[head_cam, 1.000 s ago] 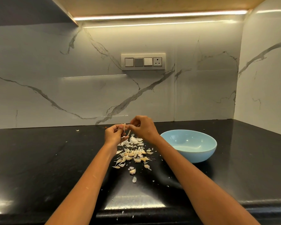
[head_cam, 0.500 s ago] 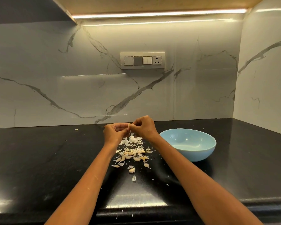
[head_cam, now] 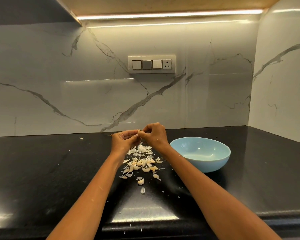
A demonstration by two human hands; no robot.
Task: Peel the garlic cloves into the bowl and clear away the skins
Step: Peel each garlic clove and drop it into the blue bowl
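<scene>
Pale garlic clove [head_cam: 139, 135] sits pinched between the curled fingers of both the left hand [head_cam: 123, 140] and right hand [head_cam: 155, 134], above the skins [head_cam: 142, 149]. Better to peel slowly, then drop it into the blue bowl [head_cam: 200, 154] just right.

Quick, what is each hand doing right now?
Left hand: fingers curled, pinching a garlic clove.
Right hand: fingers curled, pinching the same clove.
</scene>
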